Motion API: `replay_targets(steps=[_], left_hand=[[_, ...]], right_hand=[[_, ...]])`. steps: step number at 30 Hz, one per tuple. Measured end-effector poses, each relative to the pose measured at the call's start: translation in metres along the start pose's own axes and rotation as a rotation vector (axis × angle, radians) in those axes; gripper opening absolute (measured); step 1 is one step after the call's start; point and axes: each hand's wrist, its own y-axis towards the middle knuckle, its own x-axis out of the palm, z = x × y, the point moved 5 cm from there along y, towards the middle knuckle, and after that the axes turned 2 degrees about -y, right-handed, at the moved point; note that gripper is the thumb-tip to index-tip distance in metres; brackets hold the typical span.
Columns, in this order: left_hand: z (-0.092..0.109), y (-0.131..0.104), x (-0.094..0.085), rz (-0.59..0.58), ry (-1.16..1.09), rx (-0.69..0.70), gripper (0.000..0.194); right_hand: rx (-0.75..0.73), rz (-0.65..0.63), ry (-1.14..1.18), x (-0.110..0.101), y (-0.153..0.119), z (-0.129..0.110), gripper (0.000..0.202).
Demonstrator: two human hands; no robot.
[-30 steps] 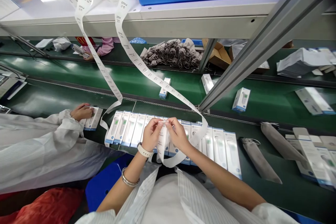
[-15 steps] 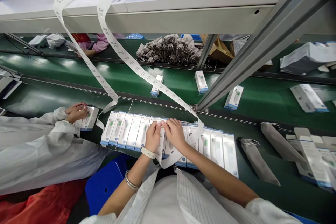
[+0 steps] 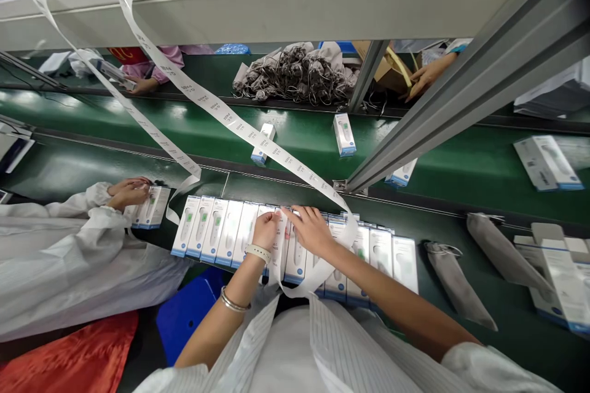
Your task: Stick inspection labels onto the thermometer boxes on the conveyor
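Observation:
A row of white-and-blue boxes (image 3: 229, 234) with device pictures lies side by side on the dark green bench before me. My left hand (image 3: 266, 230) is closed on a strip of Q.C. PASS stickers (image 3: 278, 252), holding its end over the middle boxes. The strip loops down near my body and runs up to the shelf. My right hand (image 3: 310, 230) lies over the boxes just to the right, fingers stretched out, with its foremost fingertip close to the strip's end. Whether a loose sticker is under that fingertip cannot be made out.
A co-worker's hands (image 3: 129, 192) handle similar boxes at left. Beyond the bench, a green conveyor (image 3: 198, 128) carries several boxes. Grey pouches (image 3: 458, 282) and opened boxes (image 3: 560, 276) lie at right. A slanting metal post (image 3: 442, 80) and an overhead shelf (image 3: 286, 9) stand ahead.
My right hand's fingers have moved from a pinch beside my left hand to lie spread over the boxes. The view has shifted slightly; another person's hand now shows at the far right.

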Motion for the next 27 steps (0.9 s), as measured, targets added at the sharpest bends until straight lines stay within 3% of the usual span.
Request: replay_targets(steps=[6,14,17,22,27], left_hand=[[-0.001,-0.009,-0.005,0.119,-0.022,-0.065,0.029],[0.002,-0.014,-0.022,0.112,-0.11,0.004,0.032],[0.005,-0.018,-0.027,0.079,-0.145,0.077,0.034],[0.011,-0.028,-0.022,-0.073,-0.132,0.277,0.033],[0.013,-0.034,-0.011,-0.138,0.006,0.414,0.033]], right_hand=[[-0.025,-0.019,-0.07,-0.004,-0.002,-0.001,0.045],[0.064,-0.082,-0.043,0.003,0.03,0.011,0.042],[0.093,-0.012,0.033,-0.001,0.035,0.015,0.04],[0.181,0.257,0.456,-0.022,0.017,-0.002,0.031],[0.289,0.294,0.866,-0.02,-0.005,-0.026,0.025]])
